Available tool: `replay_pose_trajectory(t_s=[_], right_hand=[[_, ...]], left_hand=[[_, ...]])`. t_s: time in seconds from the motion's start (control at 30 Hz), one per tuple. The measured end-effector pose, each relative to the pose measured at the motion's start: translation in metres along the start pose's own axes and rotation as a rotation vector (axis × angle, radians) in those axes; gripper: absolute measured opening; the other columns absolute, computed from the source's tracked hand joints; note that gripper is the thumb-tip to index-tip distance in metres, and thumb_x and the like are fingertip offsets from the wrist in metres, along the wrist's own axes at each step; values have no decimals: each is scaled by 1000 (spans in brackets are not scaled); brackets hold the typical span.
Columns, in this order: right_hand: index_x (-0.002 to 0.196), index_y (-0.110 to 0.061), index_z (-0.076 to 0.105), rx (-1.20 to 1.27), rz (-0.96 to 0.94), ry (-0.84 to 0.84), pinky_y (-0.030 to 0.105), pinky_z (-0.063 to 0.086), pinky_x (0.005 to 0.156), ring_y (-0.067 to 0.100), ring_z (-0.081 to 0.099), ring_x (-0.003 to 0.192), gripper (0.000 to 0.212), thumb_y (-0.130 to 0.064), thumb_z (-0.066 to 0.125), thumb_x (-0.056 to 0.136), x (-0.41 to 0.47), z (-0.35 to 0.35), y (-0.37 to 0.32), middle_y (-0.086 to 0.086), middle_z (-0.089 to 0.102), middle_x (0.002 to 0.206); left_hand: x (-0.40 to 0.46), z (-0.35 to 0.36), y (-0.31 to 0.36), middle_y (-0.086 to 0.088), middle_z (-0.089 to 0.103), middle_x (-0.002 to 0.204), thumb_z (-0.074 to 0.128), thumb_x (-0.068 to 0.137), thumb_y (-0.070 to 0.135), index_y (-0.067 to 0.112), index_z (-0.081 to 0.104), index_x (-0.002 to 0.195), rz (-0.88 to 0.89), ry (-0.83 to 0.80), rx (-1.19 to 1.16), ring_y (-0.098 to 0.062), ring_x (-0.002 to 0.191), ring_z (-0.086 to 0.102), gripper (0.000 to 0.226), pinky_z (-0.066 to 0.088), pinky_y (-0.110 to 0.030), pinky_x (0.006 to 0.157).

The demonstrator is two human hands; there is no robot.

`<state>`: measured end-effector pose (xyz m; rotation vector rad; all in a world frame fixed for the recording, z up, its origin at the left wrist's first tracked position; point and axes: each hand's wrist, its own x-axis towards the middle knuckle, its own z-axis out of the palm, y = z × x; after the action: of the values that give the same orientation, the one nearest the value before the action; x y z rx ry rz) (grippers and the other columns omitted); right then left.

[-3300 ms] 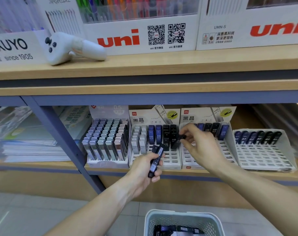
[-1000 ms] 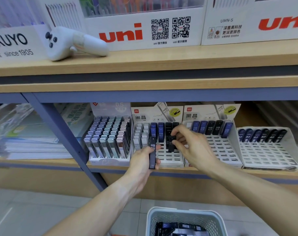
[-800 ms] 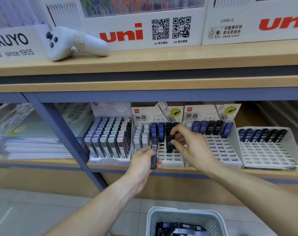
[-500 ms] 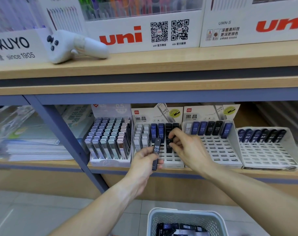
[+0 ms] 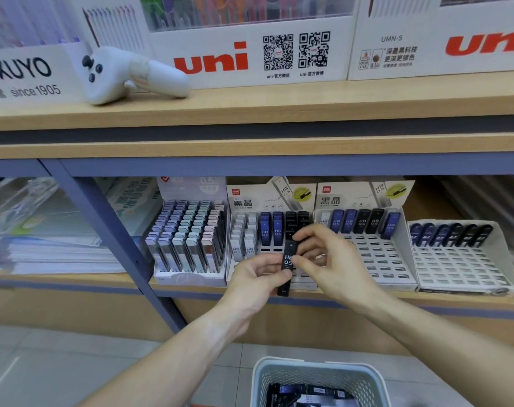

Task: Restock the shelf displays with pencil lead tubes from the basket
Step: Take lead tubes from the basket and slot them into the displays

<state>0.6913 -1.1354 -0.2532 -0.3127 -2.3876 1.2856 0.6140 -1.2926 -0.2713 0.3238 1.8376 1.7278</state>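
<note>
Black "HB 0.5" plastic lead tube (image 5: 287, 264) upright before the lower shelf's front edge.
Gripped by left hand (image 5: 257, 279); pinched near the top by right hand (image 5: 327, 259), above white mesh basket (image 5: 317, 374).

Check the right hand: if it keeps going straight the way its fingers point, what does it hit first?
Likely the black lead tube held in the left hand. The right hand points left toward it, and its fingertips look to be at the tube already, though depth makes actual contact unclear.
</note>
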Motion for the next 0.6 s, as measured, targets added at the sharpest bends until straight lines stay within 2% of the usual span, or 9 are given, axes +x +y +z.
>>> replay_pose_trajectory(t_s=[0.23,0.33,0.47,0.6], right_hand=[[96,-32,64,87,82,59,28,58,71,10,69,71,28,-11,78,84,2,-16,5,-4,72,80],[94,-34,61,85,88,140,31,58,71,8,68,71,29,-12,77,85,6,-18,7,-6,70,82],[95,-31,61,-30,12,238,31,59,74,5,66,75,27,-10,75,85,12,-20,15,-10,68,80],[97,-28,59,-143,-45,238,31,58,73,2,65,76,26,-8,72,86,18,-20,22,-13,66,78]], left_hand=[[2,12,4,7,77,96,78,87,5,22,74,112,46,-32,13,0,91,72,30,52,-11,75],[5,15,5,3,77,108,78,87,2,21,74,114,87,-24,36,-6,101,72,34,54,-15,82],[7,18,5,1,72,114,76,88,2,24,68,123,108,33,104,-8,97,70,41,52,-12,76],[10,18,3,0,68,111,70,92,3,33,64,124,126,51,171,-9,92,67,44,53,-17,79]])
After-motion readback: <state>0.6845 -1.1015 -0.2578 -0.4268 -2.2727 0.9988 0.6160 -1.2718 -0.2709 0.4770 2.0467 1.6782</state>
